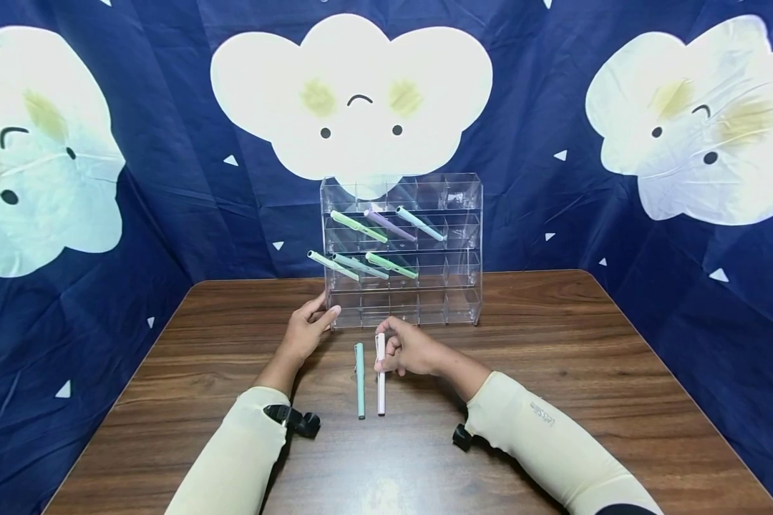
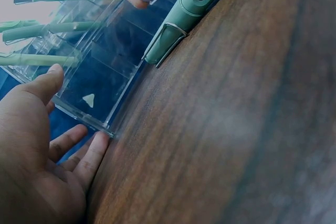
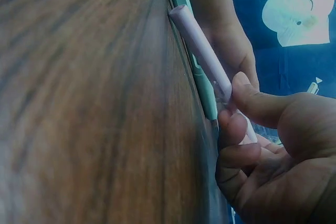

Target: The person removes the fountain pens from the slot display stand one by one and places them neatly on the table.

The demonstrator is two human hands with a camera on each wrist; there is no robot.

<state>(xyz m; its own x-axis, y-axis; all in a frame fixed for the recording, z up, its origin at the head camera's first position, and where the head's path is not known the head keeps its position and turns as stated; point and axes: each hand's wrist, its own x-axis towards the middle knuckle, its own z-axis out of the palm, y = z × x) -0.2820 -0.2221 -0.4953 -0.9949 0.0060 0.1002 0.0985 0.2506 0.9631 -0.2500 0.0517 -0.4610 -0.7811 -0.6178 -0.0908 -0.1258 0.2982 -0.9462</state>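
A clear tiered pen rack stands toward the back of the table, with several pastel pens slanting in its middle tiers. My left hand holds the rack's lower left corner, thumb at the front and fingers around the side, as the left wrist view also shows. With thumb and fingers, my right hand pinches a pale pink pen near its clip end. In the right wrist view this pen looks tilted, its far end close to the tabletop. Left of it lies a teal pen on the wood.
The brown wooden table spreads to both sides and toward me. A dark blue curtain with white clouds hangs behind the rack and along both sides. Among the racked pens are a purple one and a light blue one.
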